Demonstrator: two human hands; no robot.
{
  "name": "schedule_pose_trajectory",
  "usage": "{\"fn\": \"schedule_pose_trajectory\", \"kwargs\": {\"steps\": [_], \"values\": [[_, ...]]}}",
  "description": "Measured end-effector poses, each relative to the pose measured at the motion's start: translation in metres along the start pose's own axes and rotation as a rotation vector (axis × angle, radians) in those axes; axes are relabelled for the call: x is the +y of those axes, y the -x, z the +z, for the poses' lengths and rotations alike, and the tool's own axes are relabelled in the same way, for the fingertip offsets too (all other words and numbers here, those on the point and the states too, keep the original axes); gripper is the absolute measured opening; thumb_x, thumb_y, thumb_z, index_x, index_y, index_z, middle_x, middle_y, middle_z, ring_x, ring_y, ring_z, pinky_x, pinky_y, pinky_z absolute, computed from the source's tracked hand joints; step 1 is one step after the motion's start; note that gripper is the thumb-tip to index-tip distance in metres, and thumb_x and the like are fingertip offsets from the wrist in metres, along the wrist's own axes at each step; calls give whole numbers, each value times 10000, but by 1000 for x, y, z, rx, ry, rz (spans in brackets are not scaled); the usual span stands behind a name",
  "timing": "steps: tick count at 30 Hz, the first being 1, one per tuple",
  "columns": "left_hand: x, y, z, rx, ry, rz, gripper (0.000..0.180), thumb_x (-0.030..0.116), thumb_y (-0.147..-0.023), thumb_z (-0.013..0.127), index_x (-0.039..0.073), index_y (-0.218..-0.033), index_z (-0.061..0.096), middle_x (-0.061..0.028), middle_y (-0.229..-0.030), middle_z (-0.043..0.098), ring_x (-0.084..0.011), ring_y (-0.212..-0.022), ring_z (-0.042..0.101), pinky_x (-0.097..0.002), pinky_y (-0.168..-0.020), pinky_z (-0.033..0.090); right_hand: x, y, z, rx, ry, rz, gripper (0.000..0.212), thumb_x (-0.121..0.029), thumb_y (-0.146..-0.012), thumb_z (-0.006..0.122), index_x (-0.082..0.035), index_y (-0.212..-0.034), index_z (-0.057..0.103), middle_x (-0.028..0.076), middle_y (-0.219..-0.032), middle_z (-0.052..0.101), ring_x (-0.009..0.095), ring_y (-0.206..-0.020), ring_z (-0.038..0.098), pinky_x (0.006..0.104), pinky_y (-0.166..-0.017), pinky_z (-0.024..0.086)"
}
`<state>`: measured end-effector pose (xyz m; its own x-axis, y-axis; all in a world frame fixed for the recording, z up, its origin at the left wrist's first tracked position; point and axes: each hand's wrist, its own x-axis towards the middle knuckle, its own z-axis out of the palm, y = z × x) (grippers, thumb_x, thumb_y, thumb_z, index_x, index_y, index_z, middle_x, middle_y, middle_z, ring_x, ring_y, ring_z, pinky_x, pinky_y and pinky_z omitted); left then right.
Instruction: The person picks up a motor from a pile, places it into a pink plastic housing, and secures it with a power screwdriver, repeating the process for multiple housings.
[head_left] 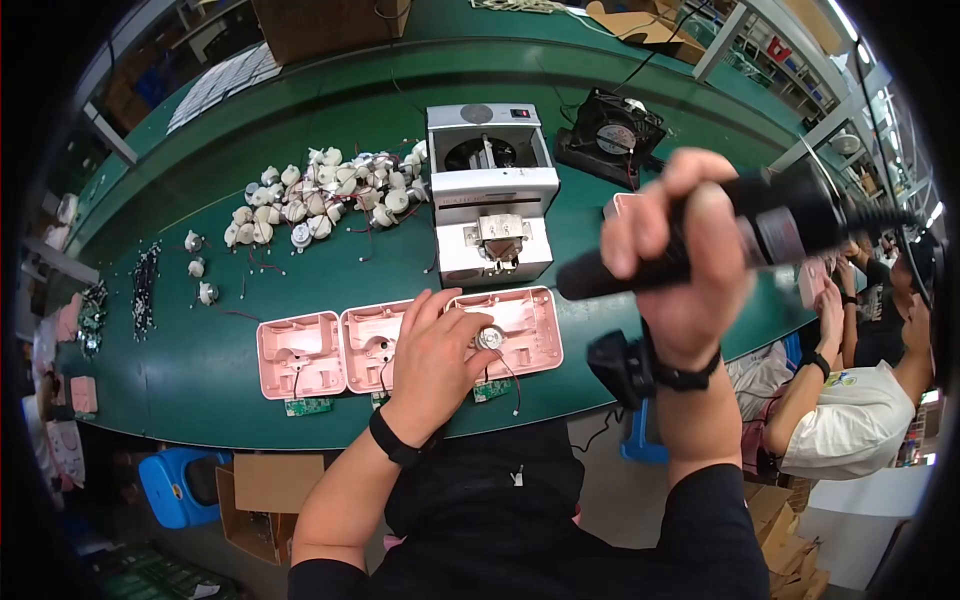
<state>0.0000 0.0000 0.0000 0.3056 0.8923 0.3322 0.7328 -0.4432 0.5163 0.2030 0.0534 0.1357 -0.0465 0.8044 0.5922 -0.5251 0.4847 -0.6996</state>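
My left hand (pixel 437 345) is closed at the left edge of the rightmost pink plastic housing (pixel 543 325), its thumb and fingers pinching a small round motor (pixel 490 338) seated inside it. Thin wires run from the motor over the housing's front edge. My right hand (pixel 690 250), slightly blurred, is raised above the table and wrapped round a black electric screwdriver (pixel 790 232) with a cord at its right end. Left of that housing stand a second pink housing (pixel 365 325) and a third pink housing (pixel 275 335), with a green circuit board (pixel 308 407) by the front edge.
A white and grey machine (pixel 492 190) stands behind the housings, with a black fan (pixel 612 135) to its right. Several white motors (pixel 325 200) lie heaped on the green table (pixel 200 350). Bundles of small parts (pixel 145 290) lie farther left. A co-worker (pixel 850 420) sits at right.
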Motion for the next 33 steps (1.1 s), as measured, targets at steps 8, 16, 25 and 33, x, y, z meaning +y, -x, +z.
{"fn": "schedule_pose_trajectory", "kwargs": {"steps": [8, 16, 25, 33], "values": [[-3, 7, 4, 84, 60, 21, 355, 196, -705, 839, 91, -1019, 711, -75, -1020, 695, -312, -1204, 559, -505, -1123, 360, 39, -38, 35, 2, 464, 27, 179, -179, -973, 630, -22, -1027, 565, 59, -679, 552, 184, -537, 552, 309, -519, 467], [-3, 9, 8, 54, 57, 21, 354, 185, -712, 834, 82, -1022, 698, -75, -1032, 683, -303, -1215, 547, -489, -1138, 360, 23, 7, 23, 22, 298, 244, 209, -193, -962, 638, -27, -1015, 522, 70, -692, 542, 177, -540, 541, 323, -532, 476], [-5, 8, 9, 68, 65, 19, 358, 185, -714, 835, 83, -1028, 695, -75, -1012, 671, -303, -1210, 547, -494, -1157, 346, 28, 51, 21, -50, 324, 234, 275, -209, -941, 635, -38, -1078, 470, 85, -710, 540, 182, -565, 537, 340, -567, 497], [-3, 8, 7, 73, 81, 19, 359, 173, -705, 838, 77, -1023, 700, -78, -993, 667, -304, -1200, 556, -497, -1158, 345, 49, 63, 10, -45, 405, 278, 258, -173, -933, 634, -30, -1072, 470, 87, -720, 543, 181, -584, 541, 329, -571, 493]]}}
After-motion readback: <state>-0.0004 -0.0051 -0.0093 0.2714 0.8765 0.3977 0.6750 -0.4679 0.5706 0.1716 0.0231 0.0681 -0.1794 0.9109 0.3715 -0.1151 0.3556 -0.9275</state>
